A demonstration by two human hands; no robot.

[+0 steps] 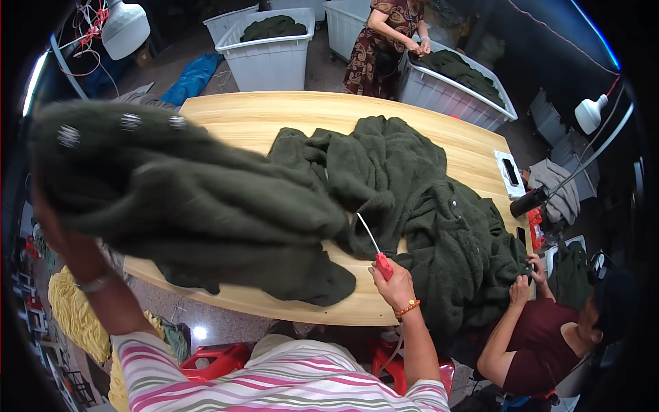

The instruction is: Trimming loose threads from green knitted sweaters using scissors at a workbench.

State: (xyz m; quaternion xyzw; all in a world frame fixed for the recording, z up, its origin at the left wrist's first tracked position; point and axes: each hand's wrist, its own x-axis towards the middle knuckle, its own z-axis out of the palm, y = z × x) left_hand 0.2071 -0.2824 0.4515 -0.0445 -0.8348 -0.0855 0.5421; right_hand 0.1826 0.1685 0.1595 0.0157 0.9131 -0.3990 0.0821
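Head view: dark green garment is lifted past table edge.
Left hand: clamped on garment, largely hidden.
Right hand: clamped on red-handled tool.

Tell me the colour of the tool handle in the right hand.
Red handle, gripped by the right hand; head view.

Knit garment: dark olive green, pale round studs near the top edge. Heap of garments: same dark green. Tool handle: red, white wire stem. Tabletop: light wood grain. Sleeves: pink, white and grey stripes. Bins: pale grey. Wristband: orange beads.
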